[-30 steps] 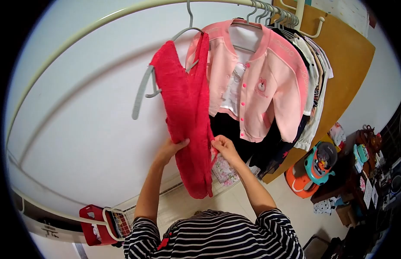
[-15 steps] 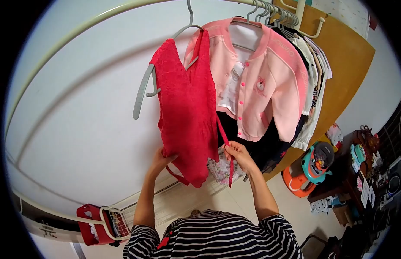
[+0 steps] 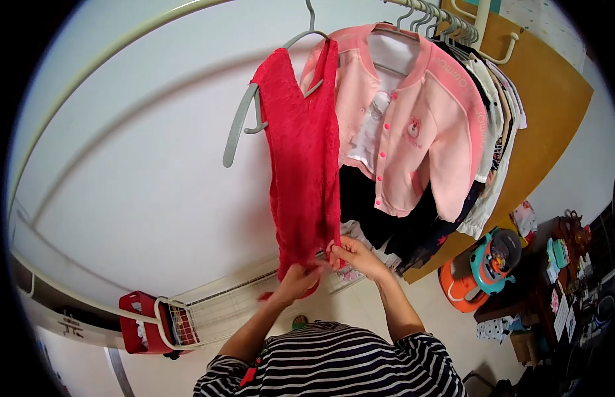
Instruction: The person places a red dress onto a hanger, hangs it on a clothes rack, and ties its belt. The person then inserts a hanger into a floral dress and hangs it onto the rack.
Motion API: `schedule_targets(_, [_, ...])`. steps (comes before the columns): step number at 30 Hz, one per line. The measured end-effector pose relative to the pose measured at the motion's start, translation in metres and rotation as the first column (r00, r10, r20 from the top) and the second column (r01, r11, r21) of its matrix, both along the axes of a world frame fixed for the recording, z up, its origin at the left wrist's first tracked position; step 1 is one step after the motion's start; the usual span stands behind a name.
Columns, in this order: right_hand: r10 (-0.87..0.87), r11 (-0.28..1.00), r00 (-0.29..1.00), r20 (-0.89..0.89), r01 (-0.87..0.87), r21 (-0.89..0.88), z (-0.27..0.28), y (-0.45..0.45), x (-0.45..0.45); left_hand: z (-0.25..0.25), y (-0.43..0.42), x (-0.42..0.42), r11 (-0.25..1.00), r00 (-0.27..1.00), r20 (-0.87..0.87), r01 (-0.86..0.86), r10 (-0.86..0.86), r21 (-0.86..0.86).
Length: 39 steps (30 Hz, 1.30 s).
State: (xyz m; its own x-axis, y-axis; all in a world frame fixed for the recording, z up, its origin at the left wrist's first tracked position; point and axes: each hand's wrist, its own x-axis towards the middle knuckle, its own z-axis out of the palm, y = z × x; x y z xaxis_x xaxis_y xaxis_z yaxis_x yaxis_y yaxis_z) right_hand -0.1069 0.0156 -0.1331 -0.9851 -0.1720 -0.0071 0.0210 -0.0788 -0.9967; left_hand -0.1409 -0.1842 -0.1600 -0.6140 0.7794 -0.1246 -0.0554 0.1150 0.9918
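Note:
A red sleeveless V-neck top (image 3: 304, 159) hangs on a grey hanger (image 3: 240, 126), whose left arm pokes out past the shoulder. Both of my hands are at the garment's lower edge, close together. My right hand (image 3: 357, 257) pinches the right side of the hem between thumb and fingers. Just left of it, my left hand (image 3: 295, 281) closes around the gathered bottom, its fingertips blurred. A strip of red cloth, apparently a tie, shows beside the left hand. Behind the top hangs a pink jacket (image 3: 420, 126) with a bear patch, over a white shirt.
A cream rail (image 3: 115, 49) carries several more garments at right, beside a wooden board (image 3: 546, 99). Below are a wire rack (image 3: 235, 311), a red basket (image 3: 132, 331) at left, and an orange and teal toy (image 3: 476, 274) at right.
My left hand has moved right and down, closer to my right hand. The top's lower part is now narrower and bunched. My right hand has gone from the dangling tie to the hem.

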Motion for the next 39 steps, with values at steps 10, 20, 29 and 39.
schedule_targets(10, [-0.002, 0.953, 0.988, 0.156, -0.045, 0.3, -0.008, 0.009, 0.04, 0.048, 0.069, -0.002, 0.793, 0.765, 0.643, -0.399, 0.012, 0.46])
schedule_targets(20, [-0.438, 0.893, 0.888, -0.139, 0.412, -0.181, 0.003, 0.039, 0.006, 0.035, 0.077, -0.011, 0.879, 0.934, 0.354, -0.209, 0.05, 0.429])
schedule_targets(29, [-0.436, 0.866, 0.831, -0.345, 0.492, 0.088, 0.004, 0.026, -0.024, 0.049, 0.052, -0.021, 0.866, 0.926, 0.354, -0.281, 0.131, 0.414])
schedule_targets(39, [-0.382, 0.923, 0.914, -0.137, 0.386, -0.002, 0.036, -0.001, -0.045, 0.053, 0.028, -0.036, 0.947, 0.981, 0.176, -0.128, 0.078, 0.293])
